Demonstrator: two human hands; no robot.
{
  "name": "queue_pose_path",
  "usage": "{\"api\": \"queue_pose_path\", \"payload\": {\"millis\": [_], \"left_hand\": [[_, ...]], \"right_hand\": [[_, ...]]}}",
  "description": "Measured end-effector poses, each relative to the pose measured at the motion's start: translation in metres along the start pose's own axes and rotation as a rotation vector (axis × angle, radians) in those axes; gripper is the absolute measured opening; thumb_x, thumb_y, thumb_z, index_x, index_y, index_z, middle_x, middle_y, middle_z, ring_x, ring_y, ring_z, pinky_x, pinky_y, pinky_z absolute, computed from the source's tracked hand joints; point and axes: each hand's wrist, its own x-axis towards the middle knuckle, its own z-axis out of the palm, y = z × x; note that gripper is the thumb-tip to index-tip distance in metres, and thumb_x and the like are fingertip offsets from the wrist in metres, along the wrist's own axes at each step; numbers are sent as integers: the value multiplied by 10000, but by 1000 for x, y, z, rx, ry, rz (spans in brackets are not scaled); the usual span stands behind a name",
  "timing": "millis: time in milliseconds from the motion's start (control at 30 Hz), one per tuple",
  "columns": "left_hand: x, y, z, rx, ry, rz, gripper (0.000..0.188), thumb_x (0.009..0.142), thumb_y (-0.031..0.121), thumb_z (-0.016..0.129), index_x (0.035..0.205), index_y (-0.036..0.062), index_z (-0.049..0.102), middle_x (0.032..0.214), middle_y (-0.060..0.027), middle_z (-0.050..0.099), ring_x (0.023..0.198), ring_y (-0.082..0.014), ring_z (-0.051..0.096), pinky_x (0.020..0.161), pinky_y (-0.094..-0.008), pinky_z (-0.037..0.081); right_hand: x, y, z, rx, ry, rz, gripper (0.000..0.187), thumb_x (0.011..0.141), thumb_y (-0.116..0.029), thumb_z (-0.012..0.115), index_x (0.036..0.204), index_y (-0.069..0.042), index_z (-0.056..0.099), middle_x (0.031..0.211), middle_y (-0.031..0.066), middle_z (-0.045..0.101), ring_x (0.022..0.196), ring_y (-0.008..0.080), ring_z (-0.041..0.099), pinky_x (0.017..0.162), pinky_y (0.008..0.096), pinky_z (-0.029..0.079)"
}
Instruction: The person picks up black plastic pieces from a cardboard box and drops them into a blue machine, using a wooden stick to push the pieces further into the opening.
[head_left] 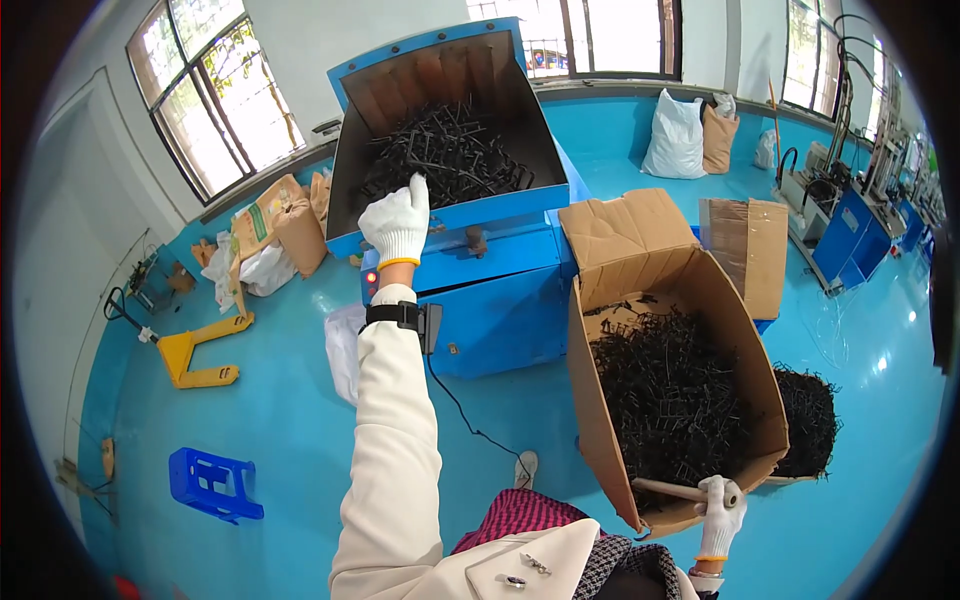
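My left hand (397, 220), in a white knit glove, is over the front rim of a blue machine's hopper (500, 205). Its fingers are curled in, and whatever they may hold is hidden. A heap of black branched plastic pieces (450, 150) fills much of the hopper in front of it. Low on the right, my right hand (722, 518), gloved too, is closed around a pale rod-like tool (668, 489) with a round end. That tool lies across the near end of a large open cardboard box (590, 400) holding many thin black plastic pieces (670, 390).
Beside the box stands another container of black pieces (805, 420). A yellow pallet jack (205, 350) and blue stool (215, 485) are on the left floor. Sacks (675, 135) line the wall. A cable (470, 420) runs down from the left wrist device (430, 328).
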Motion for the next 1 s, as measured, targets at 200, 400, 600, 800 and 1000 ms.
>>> {"api": "queue_pose_path", "payload": {"millis": [200,400,600,800,1000], "left_hand": [[-2,0,1,0,11,-8,657,1017,500,332,704,115,762,680,-127,708,653,-330,706,571,-437,521],[-2,0,-4,-12,-87,-6,675,1017,540,284,800,118,765,788,-137,727,749,-348,708,649,-456,532],[1,-1,0,17,-51,-17,701,1021,544,270,769,117,766,753,-123,727,717,-332,712,624,-439,533],[0,3,-5,-16,-94,-16,709,1022,547,247,826,116,776,810,-136,735,774,-343,714,678,-451,541],[-2,-1,-8,-77,-146,-60,742,996,615,225,930,112,765,933,-186,724,901,-414,683,769,-517,518]], "right_hand": [[4,0,-6,-151,47,-182,268,965,-261,634,899,-11,703,728,32,661,514,91,557,519,223,441],[0,2,-3,3,-3,-67,274,971,-267,627,929,-7,705,748,32,672,522,94,568,528,222,454],[1,-4,-5,-95,49,-117,266,944,-270,660,929,-12,722,775,38,689,561,90,593,550,235,461],[-2,2,-1,41,5,-40,283,976,-278,615,921,-20,719,782,24,681,564,87,587,545,231,475],[-6,-10,-2,-9,7,-33,273,966,-273,621,933,-26,731,785,24,676,596,93,608,569,230,492]]}}
